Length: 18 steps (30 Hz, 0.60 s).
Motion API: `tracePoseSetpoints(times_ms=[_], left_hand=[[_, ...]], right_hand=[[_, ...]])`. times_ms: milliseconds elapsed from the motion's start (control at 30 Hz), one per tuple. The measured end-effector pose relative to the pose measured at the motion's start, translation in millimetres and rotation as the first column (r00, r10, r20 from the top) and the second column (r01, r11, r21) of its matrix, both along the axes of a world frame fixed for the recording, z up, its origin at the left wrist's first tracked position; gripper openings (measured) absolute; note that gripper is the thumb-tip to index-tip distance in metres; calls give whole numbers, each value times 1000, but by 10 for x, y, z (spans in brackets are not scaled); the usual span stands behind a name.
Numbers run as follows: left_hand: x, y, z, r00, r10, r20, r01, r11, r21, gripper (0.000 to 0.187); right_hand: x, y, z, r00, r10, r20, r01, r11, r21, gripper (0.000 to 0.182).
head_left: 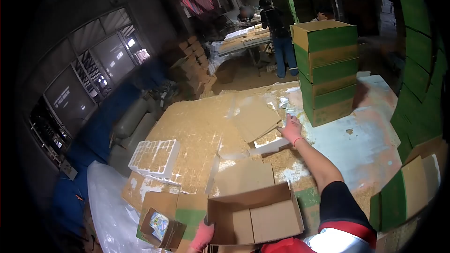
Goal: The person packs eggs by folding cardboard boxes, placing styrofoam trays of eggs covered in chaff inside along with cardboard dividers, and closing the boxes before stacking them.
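Observation:
An open cardboard box [253,218] stands at the near edge of the table, its bare brown inside facing up. My left hand [202,235], in a pink glove, grips the box's left side wall. Stretched out over the table, my right hand [292,130], also pink-gloved, has its thumb apart from its fingers. Just beyond those fingertips lies a small shiny packet [291,109]; no grip on it shows. Beside the right hand is a white foam tray [272,147] of sawdust-like grains, partly under a cardboard sheet [255,117].
Green-and-tan boxes [330,68] are stacked at the table's right. A white compartment tray [153,158] sits at left, near a small carton [161,227] holding printed papers. Grains cover much of the table [192,122]. More cartons [417,61] rise at far right. A person [280,37] stands at the back.

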State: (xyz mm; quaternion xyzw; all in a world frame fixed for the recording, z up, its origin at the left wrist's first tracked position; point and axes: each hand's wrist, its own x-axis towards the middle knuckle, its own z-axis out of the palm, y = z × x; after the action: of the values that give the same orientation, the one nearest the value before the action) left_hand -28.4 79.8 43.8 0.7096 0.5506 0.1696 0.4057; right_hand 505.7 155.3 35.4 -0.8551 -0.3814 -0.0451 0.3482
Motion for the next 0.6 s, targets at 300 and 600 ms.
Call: tracePoseSetpoints(times_ms=[300, 600], left_hand=[[131, 40, 185, 998, 58, -20, -59, 997, -44, 45], [23, 109, 282, 969, -146, 199, 160, 986, -54, 40]], right_hand=[[323, 484, -1058, 317, 380, -869, -76, 924, 376, 50], [-729, -2247, 1055, 156, 482, -862, -294, 856, 425, 41]])
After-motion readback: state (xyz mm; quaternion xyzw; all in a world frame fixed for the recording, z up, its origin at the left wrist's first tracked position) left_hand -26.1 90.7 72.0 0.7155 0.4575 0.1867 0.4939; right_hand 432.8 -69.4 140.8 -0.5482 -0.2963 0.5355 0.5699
